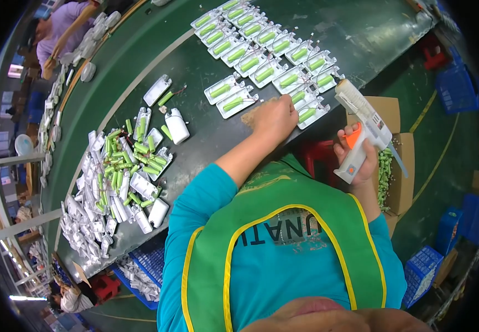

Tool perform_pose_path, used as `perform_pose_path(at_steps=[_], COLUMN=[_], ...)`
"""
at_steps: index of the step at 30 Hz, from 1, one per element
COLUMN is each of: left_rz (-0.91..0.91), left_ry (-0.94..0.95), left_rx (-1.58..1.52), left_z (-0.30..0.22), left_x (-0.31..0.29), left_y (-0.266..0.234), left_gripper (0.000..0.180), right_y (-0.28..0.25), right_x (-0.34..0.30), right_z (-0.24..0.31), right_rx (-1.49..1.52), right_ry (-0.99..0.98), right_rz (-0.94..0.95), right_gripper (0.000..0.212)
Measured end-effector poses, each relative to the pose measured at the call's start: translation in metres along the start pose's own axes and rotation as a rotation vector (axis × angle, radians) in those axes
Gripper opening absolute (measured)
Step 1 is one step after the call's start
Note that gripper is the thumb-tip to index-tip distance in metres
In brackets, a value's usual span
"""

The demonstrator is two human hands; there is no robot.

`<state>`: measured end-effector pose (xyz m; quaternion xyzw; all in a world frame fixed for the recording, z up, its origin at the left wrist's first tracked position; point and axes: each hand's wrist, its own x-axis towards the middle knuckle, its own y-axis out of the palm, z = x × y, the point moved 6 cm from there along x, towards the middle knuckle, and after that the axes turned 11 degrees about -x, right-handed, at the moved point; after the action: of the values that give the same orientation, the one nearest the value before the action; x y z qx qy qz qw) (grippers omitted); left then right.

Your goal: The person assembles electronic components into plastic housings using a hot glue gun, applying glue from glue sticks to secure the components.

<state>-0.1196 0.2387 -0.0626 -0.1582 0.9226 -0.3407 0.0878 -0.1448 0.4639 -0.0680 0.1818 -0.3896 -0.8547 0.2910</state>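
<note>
My right hand is wrapped round the handle of a white glue gun with an orange trigger, held off the table's near right edge. Its front end points up and left towards rows of open white plastic casings, each with a green cylindrical battery and thin wires inside. On the table, my left hand rests with curled fingers next to the nearest casing. Whatever those fingers pinch, if anything, is hidden. A brown patch lies beside that hand.
At the left lies a heap of white casings and green batteries. A few loose casings lie nearer me. A cardboard box of green pieces stands below the right edge. A blue crate is farther right; another person is at far left.
</note>
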Motion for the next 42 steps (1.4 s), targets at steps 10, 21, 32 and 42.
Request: perform_pose_path(at_steps=[10, 21, 32, 42], left_rz=[0.027, -0.098, -0.080, -0.164], left_ry=[0.065, 0.246, 0.418, 0.545], left_rx=[-0.039, -0.255, 0.129, 0.050], left_z=[-0.005, 0.006, -0.008, -0.002], left_x=[0.003, 0.012, -0.001, -0.009], left_y=[0.000, -0.013, -0.030, -0.037], left_gripper=[0.017, 0.013, 0.030, 0.024], right_y=[-0.010, -0.018, -0.028, -0.025], right_x=[0.024, 0.042, 0.041, 0.041], right_z=[-0.016, -0.032, -0.033, -0.031], right_rx=[-0.040, -0.110, -0.050, -0.063], right_ry=[-0.032, -0.057, -0.050, -0.051], right_rz=[-0.001, -0.034, -0.065, -0.041], right_gripper=[0.039, 0.043, 0.041, 0.041])
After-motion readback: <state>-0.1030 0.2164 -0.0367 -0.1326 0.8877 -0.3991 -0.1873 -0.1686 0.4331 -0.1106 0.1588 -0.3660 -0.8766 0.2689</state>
